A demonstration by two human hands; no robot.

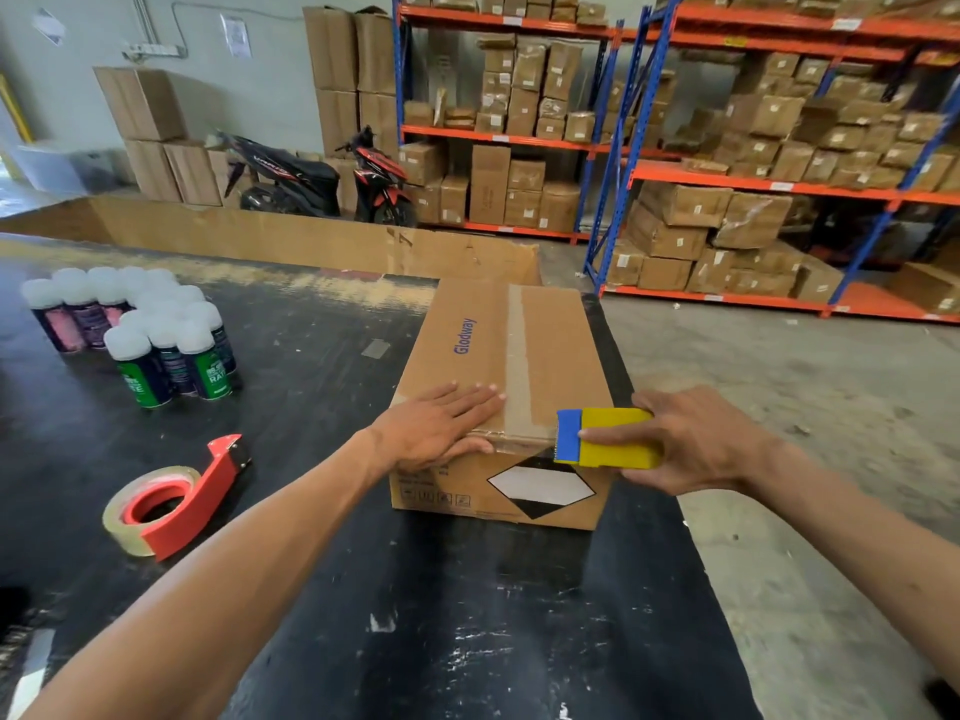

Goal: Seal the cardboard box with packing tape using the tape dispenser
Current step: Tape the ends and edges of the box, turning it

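Sitting near the right edge of the dark surface point(322, 459), the cardboard box point(550, 356) has its top flaps closed, and a strip of clear packing tape point(517, 350) runs along the middle seam from the far edge to the near one, folding over the near top edge. The left hand point(441, 428) lies flat on the box top beside the tape, fingers straight and together, thumb hooked over the near edge. The right hand point(691, 439) grips a yellow tool with a blue tip point(605, 438), thumb on top and fingers curled beneath, and the blue tip touches the box just where the tape comes over the near corner. A black-and-white diamond label point(540, 485) shows on the near side of the box.

To the left on the surface lies a red tape dispenser point(176, 498) carrying a roll of clear tape, apart from both hands. Farther left stands a cluster of spray cans with white caps point(140, 330). Beyond the surface a parked scooter point(322, 174) stands before stacked cartons, and orange-and-blue racks point(649, 148) hold many boxes.
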